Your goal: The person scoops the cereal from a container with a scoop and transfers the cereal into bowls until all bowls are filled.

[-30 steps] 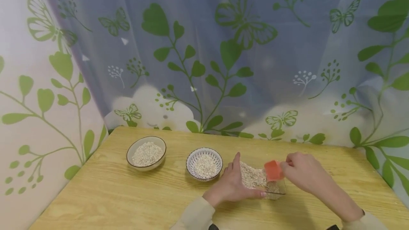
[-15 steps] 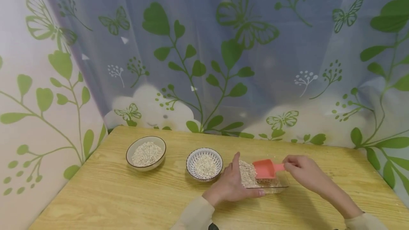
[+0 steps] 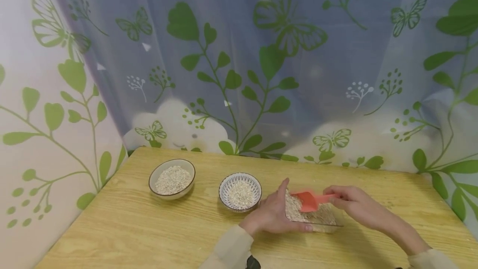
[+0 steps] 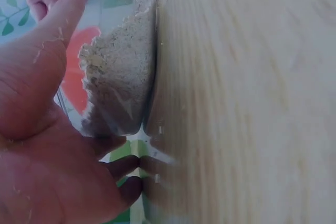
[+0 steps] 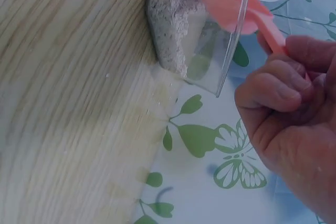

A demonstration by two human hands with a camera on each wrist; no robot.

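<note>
My right hand [image 3: 349, 202] pinches the handle of a red scoop [image 3: 310, 201]. Its blade dips into oat flakes [image 4: 118, 61] inside a clear rectangular container [image 3: 328, 229]. In the right wrist view, the thumb and curled fingers close round the handle of the scoop [image 5: 226, 11] beyond the container's rim. My left hand [image 3: 272, 215] grips the container's left end, thumb along the near side and fingers round the far left corner. The flakes heap toward that left end in the left wrist view. Part of the blade is hidden in the oats.
Just left of my left hand stands a small patterned bowl [image 3: 223, 200] holding some oat flakes. A larger cream bowl [image 3: 169, 196] with a dark rim, also holding oats, sits farther left. Behind the wooden table [image 3: 123, 227] hangs a curtain [image 3: 239, 53] printed with leaves and butterflies.
The scoop first moves left over the oats, then its blade tips down into them and turns. My right hand shifts slightly left. My left hand stays on the container, which shifts slightly right.
</note>
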